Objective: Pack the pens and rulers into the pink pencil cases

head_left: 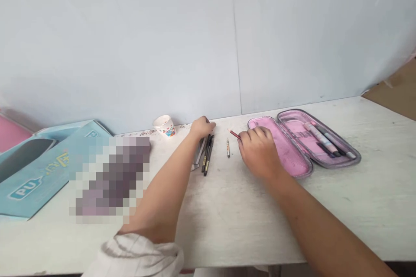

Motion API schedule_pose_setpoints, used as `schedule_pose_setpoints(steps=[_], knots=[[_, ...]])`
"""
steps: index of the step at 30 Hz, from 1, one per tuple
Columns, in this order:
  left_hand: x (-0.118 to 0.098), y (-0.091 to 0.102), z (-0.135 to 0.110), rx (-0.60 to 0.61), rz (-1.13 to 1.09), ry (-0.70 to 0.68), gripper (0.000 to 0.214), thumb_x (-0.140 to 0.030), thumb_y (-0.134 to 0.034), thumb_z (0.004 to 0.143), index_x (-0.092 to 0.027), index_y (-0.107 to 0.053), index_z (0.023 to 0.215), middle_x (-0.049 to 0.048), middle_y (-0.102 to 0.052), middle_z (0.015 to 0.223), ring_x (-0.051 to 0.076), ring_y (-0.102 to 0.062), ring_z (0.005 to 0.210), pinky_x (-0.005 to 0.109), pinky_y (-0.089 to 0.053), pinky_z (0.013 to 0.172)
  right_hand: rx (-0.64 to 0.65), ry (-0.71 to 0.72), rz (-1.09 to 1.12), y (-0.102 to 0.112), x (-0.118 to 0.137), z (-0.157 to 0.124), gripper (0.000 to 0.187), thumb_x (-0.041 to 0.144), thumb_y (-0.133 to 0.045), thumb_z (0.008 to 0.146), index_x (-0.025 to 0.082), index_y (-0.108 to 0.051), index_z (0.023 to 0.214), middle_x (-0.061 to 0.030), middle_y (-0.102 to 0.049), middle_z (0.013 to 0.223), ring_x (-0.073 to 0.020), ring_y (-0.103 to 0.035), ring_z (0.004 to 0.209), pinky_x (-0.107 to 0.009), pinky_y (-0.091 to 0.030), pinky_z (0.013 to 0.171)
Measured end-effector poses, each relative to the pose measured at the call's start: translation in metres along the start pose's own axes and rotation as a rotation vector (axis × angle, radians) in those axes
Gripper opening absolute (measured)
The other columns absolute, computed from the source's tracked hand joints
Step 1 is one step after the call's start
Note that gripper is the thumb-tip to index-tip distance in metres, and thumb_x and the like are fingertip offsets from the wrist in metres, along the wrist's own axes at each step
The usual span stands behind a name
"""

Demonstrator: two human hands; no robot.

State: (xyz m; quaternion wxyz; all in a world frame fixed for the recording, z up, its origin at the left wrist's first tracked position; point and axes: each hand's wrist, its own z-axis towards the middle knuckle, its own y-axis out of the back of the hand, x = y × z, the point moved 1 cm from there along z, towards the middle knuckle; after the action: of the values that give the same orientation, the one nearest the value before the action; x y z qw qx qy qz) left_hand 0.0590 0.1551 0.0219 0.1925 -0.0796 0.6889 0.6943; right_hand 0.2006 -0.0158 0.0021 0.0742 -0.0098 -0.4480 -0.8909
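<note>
Red pencil (234, 134) pinched in right hand (259, 151) (blue box (39, 177) reads "PU"), left hand (202, 127) curled beside black pens (207, 155).

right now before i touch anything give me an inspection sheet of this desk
surface: white table, worn and scuffed
job's things: red pencil, two black pens, short stub, open pink pencil case
clutter: paper cup, blue box, blurred patch hiding what lies there
grippers: none, bare hands; right hand curled on the pencil, left hand just past the pens
cables: nothing seen
surroundings: pale blue wall, cardboard far right, white sleeve on left arm
</note>
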Motion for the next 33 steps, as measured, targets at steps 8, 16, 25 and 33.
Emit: schedule_pose_setpoints(steps=[8,16,25,33], knots=[[-0.012,0.016,-0.062,0.152,-1.084,-0.047,0.025,-0.029,-0.047,0.078,-0.015,-0.063,0.093,-0.0014,-0.051,0.062,0.005,-0.043,0.049,0.017,-0.036,0.048,-0.04,0.052,0.032,0.005,0.008,-0.001,0.027,0.022,-0.034,0.09,0.015,-0.06,0.087,-0.0102,-0.062,0.084,-0.0236,-0.047,0.085,-0.036,-0.027,0.08],[-0.017,0.009,-0.107,0.184,-1.059,-0.073,0.02,-0.034,-0.058,0.076,-0.014,-0.058,0.075,-0.0021,-0.051,0.06,0.005,-0.042,0.049,0.017,-0.033,0.047,-0.046,0.099,0.018,0.005,0.013,-0.004,0.023,0.025,-0.04,0.09,0.017,-0.061,0.087,-0.0072,-0.062,0.082,-0.0222,-0.047,0.084,-0.034,-0.026,0.075],[-0.008,0.005,-0.131,0.211,-1.119,-0.167,0.02,-0.027,-0.055,0.081,-0.014,-0.058,0.096,0.002,-0.059,0.077,0.007,-0.053,0.065,0.021,-0.043,0.064,-0.094,0.126,0.063,0.007,0.01,-0.007,0.024,0.027,-0.039,0.091,0.018,-0.061,0.091,-0.0054,-0.062,0.083,-0.0201,-0.048,0.081,-0.032,-0.027,0.07],[0.011,-0.004,-0.136,0.032,-0.783,-0.418,0.023,-0.013,-0.053,0.078,-0.016,-0.059,0.1,0.0045,-0.063,0.094,0.015,-0.058,0.089,0.028,-0.043,0.083,-0.045,0.172,0.09,-0.002,0.015,-0.014,0.026,0.02,-0.035,0.09,0.016,-0.061,0.089,-0.0062,-0.061,0.078,-0.0186,-0.049,0.074,-0.031,-0.028,0.066]])
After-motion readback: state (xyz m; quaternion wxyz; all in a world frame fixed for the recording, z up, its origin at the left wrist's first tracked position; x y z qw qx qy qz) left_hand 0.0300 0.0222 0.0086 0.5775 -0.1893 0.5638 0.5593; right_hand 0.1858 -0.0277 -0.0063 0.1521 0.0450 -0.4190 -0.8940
